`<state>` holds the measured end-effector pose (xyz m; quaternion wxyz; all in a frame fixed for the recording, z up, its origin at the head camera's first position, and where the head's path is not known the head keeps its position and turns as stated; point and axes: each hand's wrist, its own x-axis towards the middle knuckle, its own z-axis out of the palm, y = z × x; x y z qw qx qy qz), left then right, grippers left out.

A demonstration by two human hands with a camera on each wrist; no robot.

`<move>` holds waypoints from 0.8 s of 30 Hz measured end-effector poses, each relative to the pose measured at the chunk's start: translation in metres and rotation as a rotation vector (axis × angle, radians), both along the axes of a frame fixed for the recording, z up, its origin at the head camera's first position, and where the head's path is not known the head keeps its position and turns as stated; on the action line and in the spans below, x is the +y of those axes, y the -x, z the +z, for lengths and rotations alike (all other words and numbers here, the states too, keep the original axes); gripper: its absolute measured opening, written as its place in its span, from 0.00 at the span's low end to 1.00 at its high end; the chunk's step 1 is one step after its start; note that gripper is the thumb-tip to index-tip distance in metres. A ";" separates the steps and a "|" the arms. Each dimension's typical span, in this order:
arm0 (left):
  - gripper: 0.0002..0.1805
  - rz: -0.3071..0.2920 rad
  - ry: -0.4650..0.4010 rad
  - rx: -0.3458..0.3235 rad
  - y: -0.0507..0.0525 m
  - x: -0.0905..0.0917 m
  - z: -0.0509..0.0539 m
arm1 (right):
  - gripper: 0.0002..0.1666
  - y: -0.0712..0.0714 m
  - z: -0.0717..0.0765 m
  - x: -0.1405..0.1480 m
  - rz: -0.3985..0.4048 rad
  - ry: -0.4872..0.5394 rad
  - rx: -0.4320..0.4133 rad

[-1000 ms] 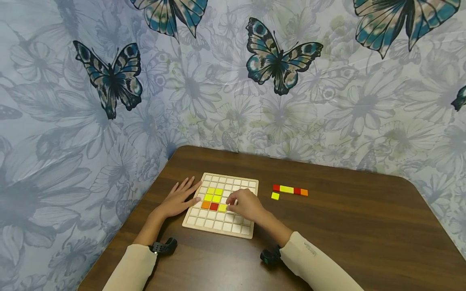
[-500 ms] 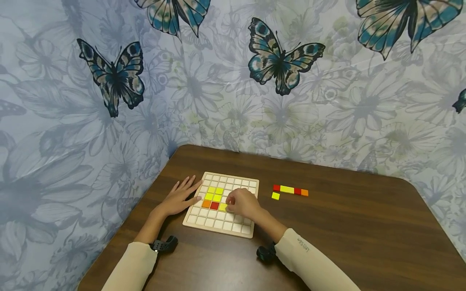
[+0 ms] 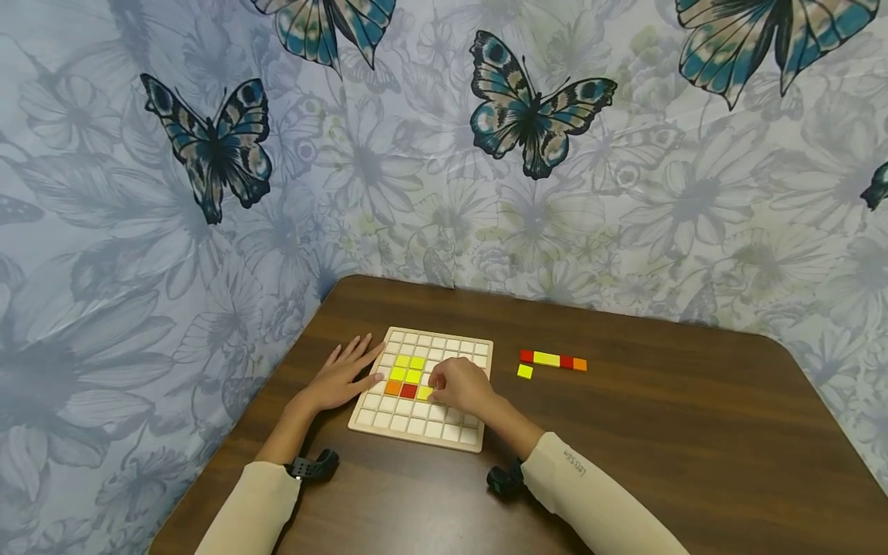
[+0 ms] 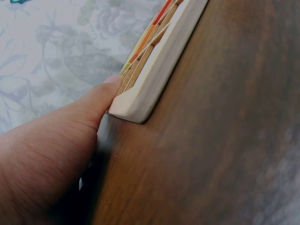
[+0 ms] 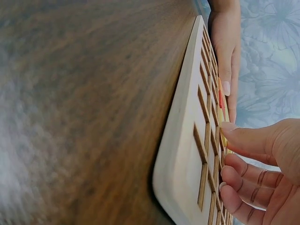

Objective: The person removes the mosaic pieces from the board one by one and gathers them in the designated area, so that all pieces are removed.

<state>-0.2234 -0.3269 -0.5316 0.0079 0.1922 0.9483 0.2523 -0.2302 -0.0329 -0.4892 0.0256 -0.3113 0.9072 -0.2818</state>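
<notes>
Right hand (image 3: 459,385) curled, thumb (image 5: 229,127) and forefinger pinching a yellow tile (image 3: 423,393); the other fingers bent, holding nothing that shows. The tile lies just left of those fingertips, touching them, on the white-celled board (image 3: 382,421), at the right end of a short row: orange tile (image 3: 393,388), red tile (image 3: 408,391), then this one. Whether it sits flush in its cell, cannot tell. Tile is square, no long axis. Left hand (image 3: 338,385) farther off, fingers spread at the board's left edge, thumb on the rim. Just beyond the short row, a two-by-two yellow block (image 3: 407,369). Count on the board: five yellow, one red, one orange. Out on the table (image 3: 645,432), right of the board and nearer the right hand, a loose strip (image 3: 546,359), long axis running left to right: red, a double-length yellow stretch (one piece or two, cannot tell), red, orange. One loose yellow square (image 3: 525,371) just in front of it. Two dark wristbands (image 3: 315,468), one per arm.
</notes>
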 end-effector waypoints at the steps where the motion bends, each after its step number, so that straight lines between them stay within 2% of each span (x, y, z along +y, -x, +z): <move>1: 0.39 0.000 0.004 -0.006 0.000 0.000 0.000 | 0.09 0.000 0.000 0.000 -0.001 -0.001 -0.002; 8: 0.38 -0.002 -0.010 0.017 0.001 0.000 -0.002 | 0.09 0.000 0.000 -0.001 -0.009 -0.005 -0.003; 12: 0.39 -0.001 -0.004 -0.002 0.002 -0.002 -0.007 | 0.10 -0.001 -0.001 -0.001 -0.009 0.001 -0.020; 17: 0.39 0.003 0.003 -0.022 0.005 -0.005 -0.011 | 0.09 -0.001 -0.002 -0.002 -0.010 0.054 0.008; 24: 0.39 0.007 0.007 -0.017 0.003 -0.002 -0.004 | 0.09 -0.003 -0.004 -0.004 -0.004 0.136 0.032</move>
